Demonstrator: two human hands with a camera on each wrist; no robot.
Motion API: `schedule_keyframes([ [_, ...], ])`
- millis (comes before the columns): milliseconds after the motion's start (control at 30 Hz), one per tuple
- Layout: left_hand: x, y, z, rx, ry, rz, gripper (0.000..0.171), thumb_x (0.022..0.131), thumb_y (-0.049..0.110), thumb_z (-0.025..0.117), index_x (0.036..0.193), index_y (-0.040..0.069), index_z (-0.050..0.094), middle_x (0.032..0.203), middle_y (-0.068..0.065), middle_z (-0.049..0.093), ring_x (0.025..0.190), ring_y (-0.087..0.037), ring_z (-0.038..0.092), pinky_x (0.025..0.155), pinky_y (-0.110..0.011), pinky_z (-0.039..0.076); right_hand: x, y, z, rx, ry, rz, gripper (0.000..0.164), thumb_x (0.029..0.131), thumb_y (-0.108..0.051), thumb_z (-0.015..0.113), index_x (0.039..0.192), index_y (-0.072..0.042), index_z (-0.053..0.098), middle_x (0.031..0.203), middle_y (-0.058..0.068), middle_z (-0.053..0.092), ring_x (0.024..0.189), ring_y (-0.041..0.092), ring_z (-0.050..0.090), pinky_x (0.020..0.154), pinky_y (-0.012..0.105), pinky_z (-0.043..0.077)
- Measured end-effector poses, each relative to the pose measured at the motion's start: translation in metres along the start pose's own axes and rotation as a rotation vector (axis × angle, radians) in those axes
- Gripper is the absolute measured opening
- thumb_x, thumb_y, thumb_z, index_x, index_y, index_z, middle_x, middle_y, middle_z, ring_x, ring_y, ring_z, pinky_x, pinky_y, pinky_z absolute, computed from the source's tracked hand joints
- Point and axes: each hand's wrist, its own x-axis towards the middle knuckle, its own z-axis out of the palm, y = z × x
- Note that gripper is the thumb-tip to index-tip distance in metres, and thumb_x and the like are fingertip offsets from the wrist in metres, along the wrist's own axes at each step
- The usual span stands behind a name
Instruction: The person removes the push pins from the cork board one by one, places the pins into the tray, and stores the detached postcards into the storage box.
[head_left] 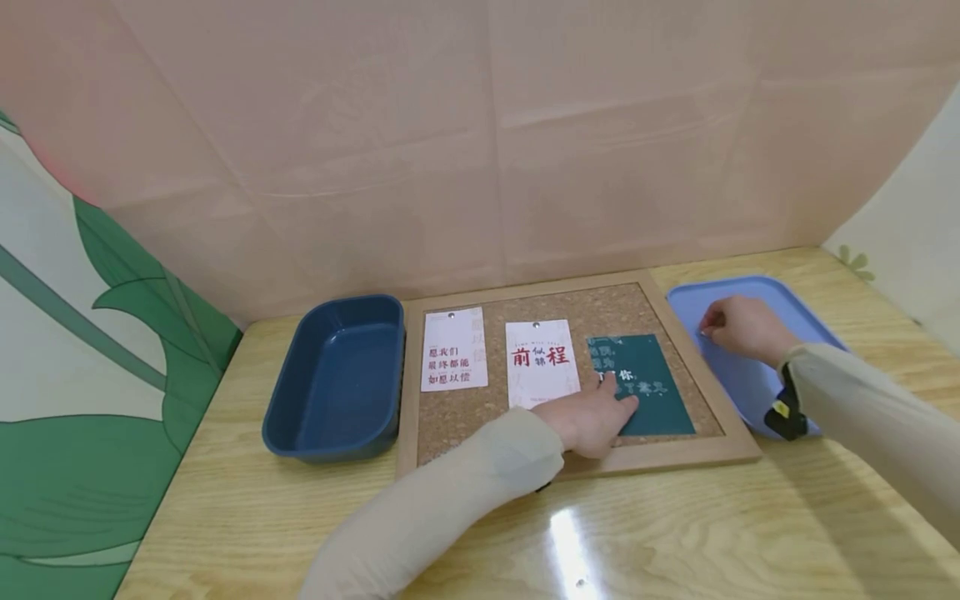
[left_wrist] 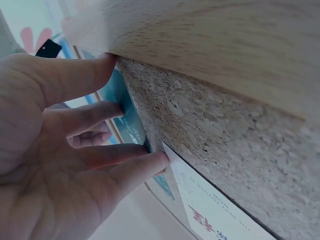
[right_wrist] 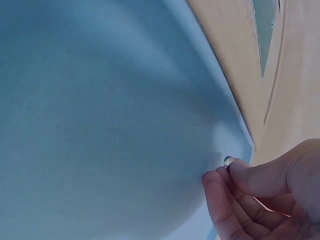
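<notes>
A dark green card [head_left: 656, 412] with pale writing lies on the right part of a wood-framed cork board [head_left: 600, 308]. My left hand [head_left: 588, 417] rests on it with fingers spread and covers its lower left part; one fingertip reaches the edge of the middle white card [head_left: 536, 383] in the left wrist view. Over a light blue tray [head_left: 750, 396], to the right of the board, my right hand [head_left: 742, 329] pinches a small shiny thumbtack [right_wrist: 228, 161] between thumb and forefinger. The tack's point is hidden by the fingers.
Another white card [head_left: 453, 333] is pinned at its top on the board's left side. A deep navy basin [head_left: 337, 375] stands left of the board on the wooden table [head_left: 225, 500]. Pink cloth [head_left: 375, 150] hangs behind.
</notes>
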Motion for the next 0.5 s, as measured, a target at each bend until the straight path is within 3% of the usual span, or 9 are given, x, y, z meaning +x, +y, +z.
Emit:
schedule_keyframes([
  [500,0.0,0.0001,-0.0005,-0.006,0.002,0.01,0.057,0.098,0.03,0.051,0.151,0.026,0.029,0.16,-0.012,0.015,0.147,-0.028,0.013,0.111,-0.028,0.031,0.0012,0.0052,-0.0002,-0.027,-0.029,-0.011,0.011,0.082,-0.002,0.06,0.081,0.007,0.067,0.075,0.015,0.067,0.068,0.024,0.06,0.061,0.039,0.048],
])
